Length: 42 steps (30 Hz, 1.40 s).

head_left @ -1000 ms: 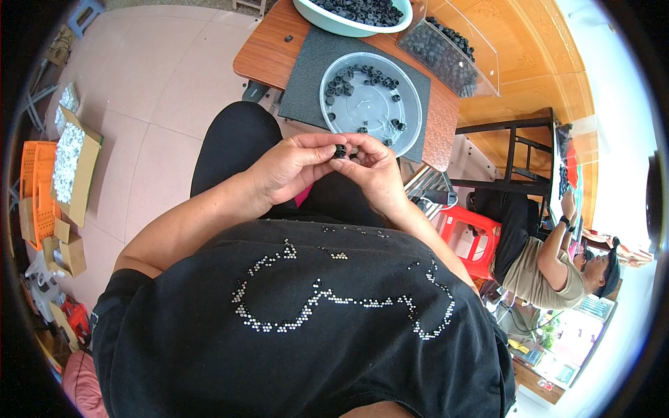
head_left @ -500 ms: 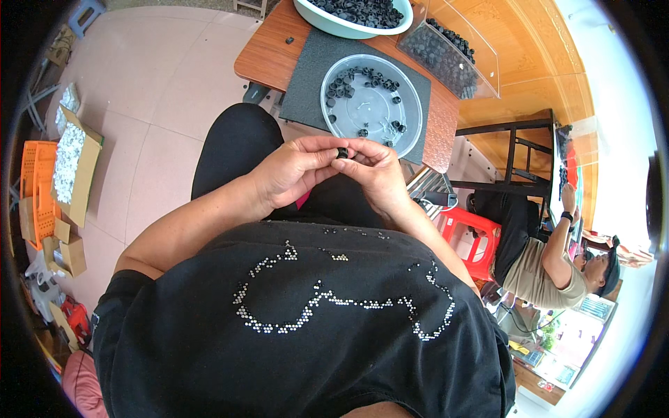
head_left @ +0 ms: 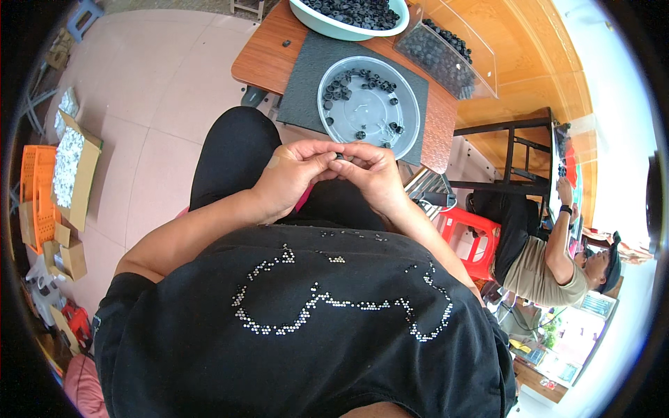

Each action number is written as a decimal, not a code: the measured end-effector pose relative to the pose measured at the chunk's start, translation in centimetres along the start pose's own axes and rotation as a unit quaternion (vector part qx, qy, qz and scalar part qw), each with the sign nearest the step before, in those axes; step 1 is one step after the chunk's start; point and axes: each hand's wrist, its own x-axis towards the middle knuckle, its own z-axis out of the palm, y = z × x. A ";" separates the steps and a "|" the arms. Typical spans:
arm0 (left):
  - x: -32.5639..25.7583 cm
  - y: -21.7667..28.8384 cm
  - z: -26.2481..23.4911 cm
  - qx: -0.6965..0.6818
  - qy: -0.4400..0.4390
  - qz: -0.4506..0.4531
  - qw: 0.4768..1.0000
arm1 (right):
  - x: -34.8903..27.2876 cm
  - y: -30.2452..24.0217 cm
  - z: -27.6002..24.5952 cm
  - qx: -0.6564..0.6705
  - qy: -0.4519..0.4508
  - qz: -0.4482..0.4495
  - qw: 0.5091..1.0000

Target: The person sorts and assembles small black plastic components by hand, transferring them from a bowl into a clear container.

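Between the fingertips of both hands is a small black round plastic part, mostly covered by the fingers. My left hand pinches it from one side, and my right hand pinches it from the other, thumbs near each other. Just beyond my hands stands a clear round plastic tub with several similar black parts and a few thin pale bits inside. The tub rests on a dark grey mat on a brown wooden table.
A pale blue basin heaped with black parts stands at the table's far side, beside a clear box of more. To the right a person works near a red stool. Cartons and an orange crate sit at left.
Both hands have drawn closer around the black part, which shows less now. My left fingers have curled in. The co-worker's arm at right has shifted slightly.
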 end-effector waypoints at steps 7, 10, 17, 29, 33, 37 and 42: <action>-0.1 -0.4 0.2 0.000 0.028 0.012 1.000 | 0.5 0.7 0.0 0.037 0.001 0.018 0.999; 0.2 -0.1 0.1 0.001 0.014 0.011 1.000 | 0.8 1.9 -0.4 0.021 0.012 -0.011 1.000; 1.5 -1.2 -2.3 0.050 0.044 -0.074 0.995 | 2.3 1.8 -4.2 0.033 0.106 0.050 0.993; 2.8 -0.2 -3.5 0.038 0.085 -0.130 0.987 | 14.3 -1.0 -15.7 -0.224 0.260 -0.033 0.939; 2.8 -0.4 -4.0 0.029 0.091 -0.144 0.985 | 13.9 2.6 -9.7 -0.487 0.117 -0.140 0.854; 2.8 -0.3 -4.2 0.009 0.095 -0.142 0.985 | 14.0 4.2 -9.3 -0.530 0.114 -0.161 0.825; 3.3 -0.3 -4.2 0.020 0.084 -0.135 0.987 | 12.8 4.8 -9.5 -0.489 0.137 -0.112 0.854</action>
